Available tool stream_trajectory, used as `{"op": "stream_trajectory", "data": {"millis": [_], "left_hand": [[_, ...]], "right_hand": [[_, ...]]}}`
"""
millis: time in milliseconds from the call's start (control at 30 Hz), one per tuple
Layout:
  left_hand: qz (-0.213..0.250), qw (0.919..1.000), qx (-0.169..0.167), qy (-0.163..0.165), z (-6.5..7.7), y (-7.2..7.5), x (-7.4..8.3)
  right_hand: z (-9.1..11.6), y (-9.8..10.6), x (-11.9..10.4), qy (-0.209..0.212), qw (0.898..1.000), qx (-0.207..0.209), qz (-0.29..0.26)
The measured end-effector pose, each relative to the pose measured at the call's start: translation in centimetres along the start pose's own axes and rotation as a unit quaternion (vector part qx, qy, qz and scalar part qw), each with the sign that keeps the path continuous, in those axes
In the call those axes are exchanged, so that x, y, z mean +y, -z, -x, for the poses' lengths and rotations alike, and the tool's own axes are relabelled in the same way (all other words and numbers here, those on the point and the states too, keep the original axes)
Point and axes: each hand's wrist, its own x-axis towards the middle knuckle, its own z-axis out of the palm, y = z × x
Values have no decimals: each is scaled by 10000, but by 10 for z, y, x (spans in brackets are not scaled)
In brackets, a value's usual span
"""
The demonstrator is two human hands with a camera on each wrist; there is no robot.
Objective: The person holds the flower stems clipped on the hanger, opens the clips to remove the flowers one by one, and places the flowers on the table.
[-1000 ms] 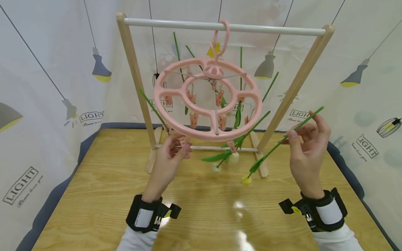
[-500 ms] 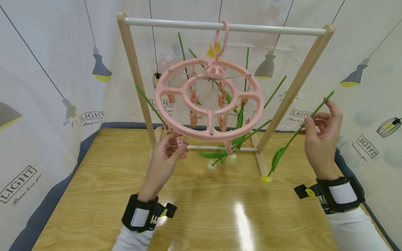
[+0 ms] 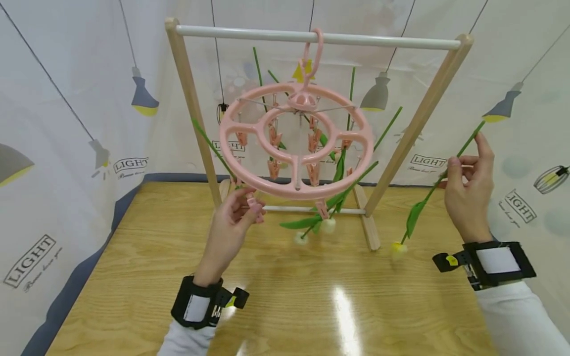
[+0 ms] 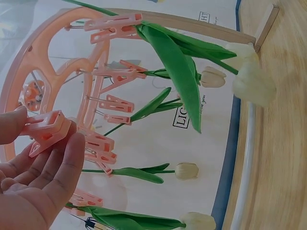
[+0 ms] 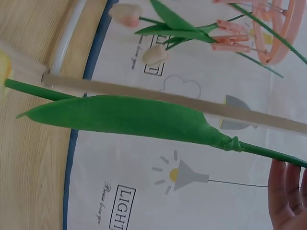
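My left hand (image 3: 227, 227) pinches a pink clothes peg (image 4: 45, 127) between thumb and fingers, at the front left of a round pink peg hanger (image 3: 271, 188). In the left wrist view this peg has no flower in its jaws. Off to the right, my right hand (image 3: 472, 195) holds an artificial yellow tulip (image 3: 415, 218) by the upper stem, bloom down and clear of the hanger. Its long green leaf (image 5: 124, 120) spans the right wrist view. Several white tulips (image 4: 254, 81) hang upside down from other pegs (image 4: 115, 28).
A wooden stand (image 3: 420, 123) with a white top bar (image 3: 249, 34) carries the hanger by its hook (image 3: 318, 49). It stands on a wooden table (image 3: 285, 296). Behind is a white curtain (image 3: 525, 143) printed with lamps.
My right hand has moved right and slightly upward with the yellow tulip, whose stem now hangs steeper. My left hand stays on its peg, shifted slightly left; the hanger has swung a little.
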Motion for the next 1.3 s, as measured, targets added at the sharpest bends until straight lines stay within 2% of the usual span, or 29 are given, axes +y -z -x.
{"op": "stream_trajectory", "data": {"millis": [267, 433, 533, 700, 833, 1133, 1300], "left_hand": [[3, 10000, -58, 2, 2, -2, 0], [5, 10000, -68, -35, 2, -2, 1], [-57, 9999, -47, -94, 2, -2, 2], [-79, 9998, -58, -149, 1, -1, 3], [-7, 9999, -60, -154, 1, 0, 2], [46, 9998, -65, -179, 1, -2, 0], [159, 9998, -87, -121, 0, -3, -1]], "right_hand": [[-19, 6, 13, 360, 9968, -72, 716], [-34, 7, 22, 73, 9931, -205, 1154], [-41, 4, 30, -191, 9879, -436, 1476], [-49, 0, 40, -617, 9711, -1322, 1886], [-53, -4, 44, -585, 9581, -1953, 2013], [-56, -15, 52, -375, 9355, -2572, 2395], [-49, -21, 64, -639, 9198, -2927, 2535]]}}
